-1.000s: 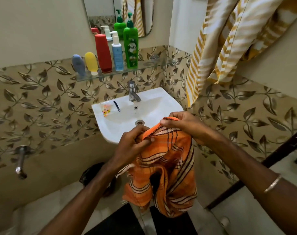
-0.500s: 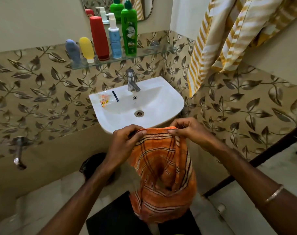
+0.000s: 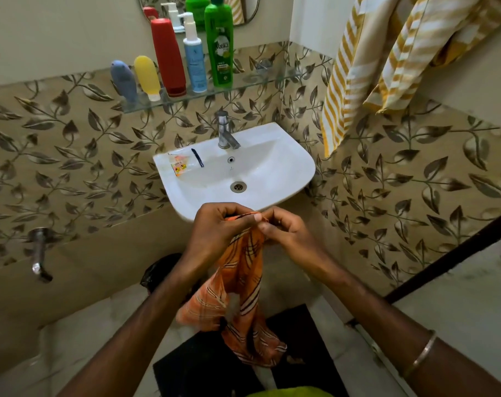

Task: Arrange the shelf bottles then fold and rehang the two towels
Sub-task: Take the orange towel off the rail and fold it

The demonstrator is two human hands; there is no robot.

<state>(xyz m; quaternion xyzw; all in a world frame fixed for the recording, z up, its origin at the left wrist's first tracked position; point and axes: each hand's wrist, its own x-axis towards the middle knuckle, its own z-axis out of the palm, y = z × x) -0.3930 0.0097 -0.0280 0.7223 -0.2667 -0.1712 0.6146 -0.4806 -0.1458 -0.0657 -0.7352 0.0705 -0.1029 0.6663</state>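
Pinching the orange towel's top edge, my left hand and right hand meet fingertip to fingertip, judging this matches corners for a fold; its cloth hangs below both.

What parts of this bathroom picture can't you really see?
- Head view: the top of the yellow striped towel and whatever it hangs from, cut off by the top edge.
- The top edge of the orange towel, bunched inside the left hand and right hand.
- The green bottle small print, too tiny.
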